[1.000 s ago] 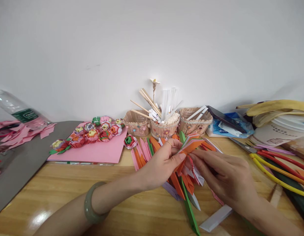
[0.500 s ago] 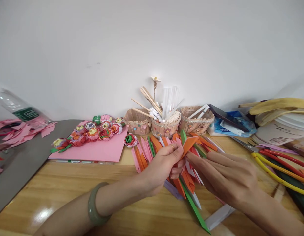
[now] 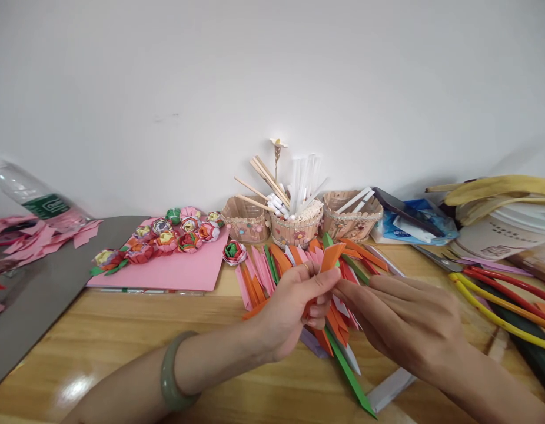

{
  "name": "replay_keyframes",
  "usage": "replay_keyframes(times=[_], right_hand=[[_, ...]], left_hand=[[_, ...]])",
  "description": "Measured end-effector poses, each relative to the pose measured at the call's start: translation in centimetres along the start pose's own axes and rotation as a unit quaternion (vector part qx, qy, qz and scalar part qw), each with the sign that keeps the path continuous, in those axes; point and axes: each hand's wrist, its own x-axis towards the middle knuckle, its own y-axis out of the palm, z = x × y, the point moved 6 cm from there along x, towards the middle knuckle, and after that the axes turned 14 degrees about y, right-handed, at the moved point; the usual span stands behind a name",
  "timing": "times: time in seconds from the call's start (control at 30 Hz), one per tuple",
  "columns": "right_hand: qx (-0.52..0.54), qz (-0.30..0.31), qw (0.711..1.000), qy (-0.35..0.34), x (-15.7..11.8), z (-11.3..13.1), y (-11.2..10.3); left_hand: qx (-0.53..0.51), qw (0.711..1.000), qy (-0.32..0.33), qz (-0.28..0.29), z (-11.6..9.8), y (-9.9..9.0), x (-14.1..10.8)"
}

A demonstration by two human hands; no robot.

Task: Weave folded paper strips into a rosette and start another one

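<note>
An orange folded paper piece stands up from the pinched fingers of my left hand, which wears a ring and has a green bangle on its wrist. My right hand meets it from the right, its fingertips pressed together against the left thumb tip; whether they grip the paper is hidden. Beneath and behind both hands lies a pile of folded paper strips in orange, pink, green and white. A green strip sticks out toward the front edge.
Folded paper flowers rest on a pink sheet at left. Three small baskets with sticks stand by the wall. A bottle and pink scraps lie far left; scissors and a blue packet are right.
The orange piece has turned more upright and sits lower between the fingers. My left thumb has shifted right to meet the right fingertips.
</note>
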Motion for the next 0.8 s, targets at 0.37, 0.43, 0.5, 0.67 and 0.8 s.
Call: replay_keyframes(times=[0.37,0.43,0.5,0.67,0.8], right_hand=[[-0.007,-0.051,0.996,-0.076,-0.1,0.1,-0.8],[0.006,-0.030,0.998,-0.049,0.2,-0.2,-0.7],[0.013,-0.003,1.000,-0.023,0.3,-0.5,-0.5],[0.035,0.006,0.999,0.012,0.0,-1.2,-0.3],[0.032,0.015,0.999,0.035,0.1,-1.7,-0.2]], left_hand=[[-0.003,0.999,-0.039,0.037,0.4,0.3,-0.2],[-0.034,0.996,-0.061,0.058,0.4,0.5,-0.2],[-0.074,0.990,-0.090,0.081,0.5,0.7,-0.2],[-0.141,0.977,-0.126,0.103,0.4,1.0,-0.2],[-0.154,0.976,-0.119,0.099,0.5,0.9,-0.1]])
